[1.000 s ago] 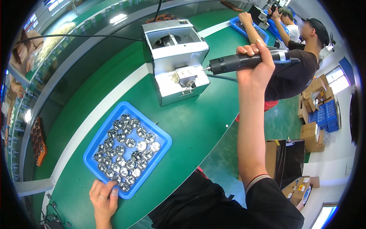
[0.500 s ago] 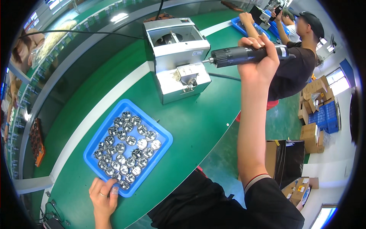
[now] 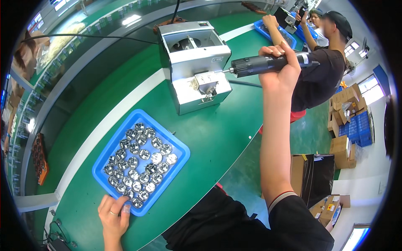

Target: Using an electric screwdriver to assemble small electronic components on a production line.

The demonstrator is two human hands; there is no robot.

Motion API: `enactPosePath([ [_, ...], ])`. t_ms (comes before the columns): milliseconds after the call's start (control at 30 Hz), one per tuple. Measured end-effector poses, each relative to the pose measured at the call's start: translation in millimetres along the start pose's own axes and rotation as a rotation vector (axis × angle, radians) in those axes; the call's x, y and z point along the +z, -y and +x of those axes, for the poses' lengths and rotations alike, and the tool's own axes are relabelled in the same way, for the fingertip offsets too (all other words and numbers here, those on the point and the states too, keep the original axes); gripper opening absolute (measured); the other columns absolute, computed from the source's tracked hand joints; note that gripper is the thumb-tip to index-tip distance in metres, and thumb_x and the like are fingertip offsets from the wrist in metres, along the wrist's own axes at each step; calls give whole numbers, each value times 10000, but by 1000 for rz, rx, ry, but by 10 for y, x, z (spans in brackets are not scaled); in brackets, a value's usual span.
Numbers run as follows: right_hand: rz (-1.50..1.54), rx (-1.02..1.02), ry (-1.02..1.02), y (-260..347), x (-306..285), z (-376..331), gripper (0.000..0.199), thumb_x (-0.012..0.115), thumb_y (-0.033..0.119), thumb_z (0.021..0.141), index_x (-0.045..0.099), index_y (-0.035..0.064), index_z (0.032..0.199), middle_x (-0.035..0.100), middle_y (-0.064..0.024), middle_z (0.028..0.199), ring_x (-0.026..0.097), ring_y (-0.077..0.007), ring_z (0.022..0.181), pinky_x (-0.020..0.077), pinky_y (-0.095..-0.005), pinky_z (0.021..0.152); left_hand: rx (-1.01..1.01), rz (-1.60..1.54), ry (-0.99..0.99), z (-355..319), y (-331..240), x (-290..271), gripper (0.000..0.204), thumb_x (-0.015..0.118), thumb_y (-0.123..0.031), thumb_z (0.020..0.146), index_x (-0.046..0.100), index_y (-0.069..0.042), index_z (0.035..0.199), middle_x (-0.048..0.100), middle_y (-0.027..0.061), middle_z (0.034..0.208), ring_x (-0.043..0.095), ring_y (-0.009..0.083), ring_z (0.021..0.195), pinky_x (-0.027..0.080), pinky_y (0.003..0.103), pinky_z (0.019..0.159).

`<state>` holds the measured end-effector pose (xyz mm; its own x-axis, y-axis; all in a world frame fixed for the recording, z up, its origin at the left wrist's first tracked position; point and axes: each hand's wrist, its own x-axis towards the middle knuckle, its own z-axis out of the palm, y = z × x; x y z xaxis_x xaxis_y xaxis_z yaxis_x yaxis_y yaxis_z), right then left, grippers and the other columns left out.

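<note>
1. In a bright workshop, a green workbench [image 3: 213, 142] is bounded by a curved near edge; bare surface is left between that edge, the tray and the feeder.
2. The left hand [image 3: 114, 215] is rested, fingers curled, at the near corner of a blue plastic tray [image 3: 183, 154]; whether a part is pinched there cannot be told. Its place is unchanged from the earlier frames.
3. Round metallic parts [image 3: 156, 157] are spread over the tray floor, with small gaps left between some of them.
4. A black electric screwdriver [image 3: 253, 66] is gripped nearly level by the right hand [image 3: 279, 71], above the bench. Compared with half a second ago, it has been lowered slightly.
5. The driver's bit is pointed left at the silver screw feeder [image 3: 197, 62]; contact cannot be made out.
6. Beyond the right hand, a co-worker [image 3: 316, 79] in black is seated, the capped head shifted slightly leftward since the earlier frame.
7. Cardboard boxes [image 3: 339, 145] and blue crates [image 3: 358, 127] are stacked along the far right.
</note>
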<state>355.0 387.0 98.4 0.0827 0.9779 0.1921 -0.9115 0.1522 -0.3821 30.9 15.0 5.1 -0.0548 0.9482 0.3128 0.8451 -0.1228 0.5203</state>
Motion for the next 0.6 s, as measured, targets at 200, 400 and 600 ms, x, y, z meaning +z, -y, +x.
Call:
enactPosePath([
  [200,-96,1,-33,-4,-93,-14,199,658,25,870,485,61,779,501,-18,684,509,-139,639,470,-332,709,-6,-5,-1,2,11,19,180,688,-43,757,687,-34,937,572,99,740,515,281,640,413,382,560],
  [400,-112,5,-20,-48,-114,-9,193,664,31,869,494,62,783,500,-18,682,509,-139,640,472,-334,709,-8,-12,-12,-4,16,28,181,685,-44,756,689,-34,936,574,99,743,518,282,644,416,381,562],
  [600,-80,7,-23,-42,-130,-9,181,663,28,871,502,61,794,508,-17,689,515,-139,641,472,-335,708,-5,-5,-11,-29,45,33,189,688,-52,752,693,-38,941,572,93,741,512,274,639,412,381,558],
])
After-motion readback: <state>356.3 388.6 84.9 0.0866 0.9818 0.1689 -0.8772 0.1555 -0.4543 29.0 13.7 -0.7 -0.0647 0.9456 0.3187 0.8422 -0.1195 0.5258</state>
